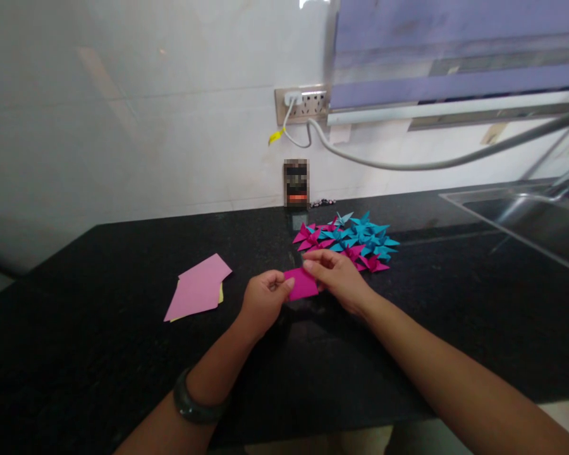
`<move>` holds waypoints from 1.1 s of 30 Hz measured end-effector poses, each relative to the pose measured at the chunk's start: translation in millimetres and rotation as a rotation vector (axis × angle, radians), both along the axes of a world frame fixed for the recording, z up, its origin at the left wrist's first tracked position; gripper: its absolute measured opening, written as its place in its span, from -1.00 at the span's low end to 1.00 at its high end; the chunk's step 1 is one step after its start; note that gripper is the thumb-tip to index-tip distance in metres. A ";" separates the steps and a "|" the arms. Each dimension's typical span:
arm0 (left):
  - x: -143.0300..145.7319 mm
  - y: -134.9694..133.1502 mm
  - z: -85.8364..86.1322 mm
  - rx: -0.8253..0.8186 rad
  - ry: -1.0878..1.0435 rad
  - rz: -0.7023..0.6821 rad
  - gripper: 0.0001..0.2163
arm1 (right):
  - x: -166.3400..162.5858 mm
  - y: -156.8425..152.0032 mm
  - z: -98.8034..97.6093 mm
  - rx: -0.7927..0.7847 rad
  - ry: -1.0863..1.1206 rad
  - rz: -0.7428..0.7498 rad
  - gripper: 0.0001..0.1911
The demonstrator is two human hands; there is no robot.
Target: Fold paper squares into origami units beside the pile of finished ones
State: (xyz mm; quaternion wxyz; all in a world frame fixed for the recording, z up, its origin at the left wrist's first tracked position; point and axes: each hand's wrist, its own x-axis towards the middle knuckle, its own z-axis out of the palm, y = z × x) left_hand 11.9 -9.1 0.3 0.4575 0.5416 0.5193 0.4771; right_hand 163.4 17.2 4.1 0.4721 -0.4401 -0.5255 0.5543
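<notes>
A small magenta sheet of origami paper [302,284] is stretched between my two hands, just above the dark counter. My left hand [265,300] pinches its left edge, thumb on top. At the upper right corner my right hand [337,277] grips the same paper between thumb and fingers. Just behind my right hand lies a pile of folded paper cranes [363,235], mostly blue and magenta with one paler. Pale pink paper sheets [199,287] rest to the left of my left hand, with a yellow sheet showing beneath them.
A phone [296,183], blurred out, leans against the white wall at the back. Above it is a power socket [308,104] with a white plug and cable. A sink [526,215] is set into the black counter [123,366] at the right.
</notes>
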 end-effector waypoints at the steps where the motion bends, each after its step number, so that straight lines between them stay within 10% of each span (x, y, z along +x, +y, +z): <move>1: 0.6 -0.6 0.0 -0.009 0.007 -0.028 -0.80 | -0.2 -0.4 0.0 0.024 -0.032 0.045 -0.73; 15: -0.8 1.3 3.7 -0.346 -0.401 -0.026 -0.75 | 1.8 1.7 -1.7 0.238 -0.092 0.006 -0.84; 33: -7.8 5.2 4.1 -0.293 -0.653 -0.060 -0.84 | 3.4 0.8 0.0 0.423 -0.231 0.047 -0.92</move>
